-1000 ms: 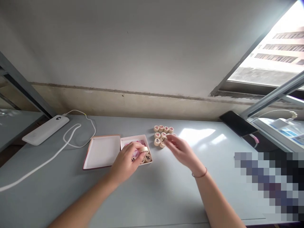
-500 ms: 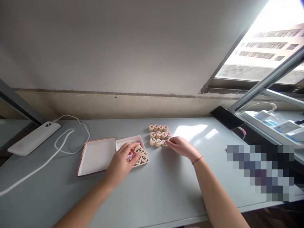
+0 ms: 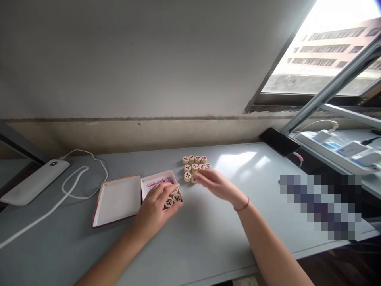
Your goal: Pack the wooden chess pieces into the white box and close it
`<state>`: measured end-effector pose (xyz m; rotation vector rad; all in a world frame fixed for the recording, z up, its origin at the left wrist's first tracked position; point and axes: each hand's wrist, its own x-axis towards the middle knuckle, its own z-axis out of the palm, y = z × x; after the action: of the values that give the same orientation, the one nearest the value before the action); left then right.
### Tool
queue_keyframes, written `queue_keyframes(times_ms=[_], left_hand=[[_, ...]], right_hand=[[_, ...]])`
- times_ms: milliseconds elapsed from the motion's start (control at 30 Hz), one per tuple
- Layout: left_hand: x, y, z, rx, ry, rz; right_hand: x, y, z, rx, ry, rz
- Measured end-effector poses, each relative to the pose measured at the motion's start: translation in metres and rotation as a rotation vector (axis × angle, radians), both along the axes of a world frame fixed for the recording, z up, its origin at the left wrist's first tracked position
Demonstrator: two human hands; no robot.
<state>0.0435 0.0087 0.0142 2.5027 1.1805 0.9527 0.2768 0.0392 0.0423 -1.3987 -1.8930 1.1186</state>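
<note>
Left hand: the left hand (image 3: 153, 206) is placed over the near right part of the box, partly open, with thumb and forefinger parted around black-marked pieces. No pinched piece can be made out; whether one is hidden under the fingers cannot be told.
Right hand: the right hand (image 3: 216, 184) is held at the near row, with its fingers drawn close together. A round wooden piece (image 3: 194, 178) is partly covered by the fingertips; whether it is gripped or only touched cannot be told.
Pieces set out: round, pale wooden pieces with red characters (image 3: 195, 167) are arranged in a far row and a middle row, four seen in each. In the near row, a pale wooden piece with a black character (image 3: 187, 176) is seen at the left end; the right part is hidden by the right hand.
Pieces in the box: at least three pale wooden pieces with black characters (image 3: 169, 201) are seen at the left hand, so the set is only partly laid out. The full count is hidden.
Box: the shallow, white-lined box (image 3: 157, 175) is left open, with a pink-printed sheet (image 3: 154, 183) inside.
Lid: the white-lined, reddish-edged lid (image 3: 119, 202) is laid inside up, just left of the box.
Worktop: a white power bank (image 3: 35, 182) is placed far left on the grey worktop (image 3: 208, 246), and a black phone (image 3: 279, 142) far right.
</note>
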Motion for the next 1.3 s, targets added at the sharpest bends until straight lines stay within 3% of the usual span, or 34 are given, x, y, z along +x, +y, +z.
queue_keyframes(times_ms=[67,167,300,433,733,1300], left_hand=[[0.005,0.009,0.003,0.009,0.081,0.021],[0.024,0.028,0.012,0.041,0.257,0.02],[0.062,0.049,0.022,-0.009,0.547,0.12],[0.086,0.057,0.019,-0.119,0.667,0.187],[0.092,0.066,0.009,-0.202,0.661,0.16],[0.092,0.066,0.008,-0.187,0.531,0.16]], right_hand=[[0.02,0.01,-0.002,-0.047,-0.068,-0.12],[0.035,0.02,-0.008,-0.191,-0.214,-0.109],[0.031,0.023,-0.016,-0.239,-0.35,-0.128],[0.029,0.023,-0.015,-0.209,-0.399,-0.157],[0.031,0.018,-0.012,-0.142,-0.45,-0.096],[0.035,0.027,-0.024,-0.144,-0.323,-0.202]])
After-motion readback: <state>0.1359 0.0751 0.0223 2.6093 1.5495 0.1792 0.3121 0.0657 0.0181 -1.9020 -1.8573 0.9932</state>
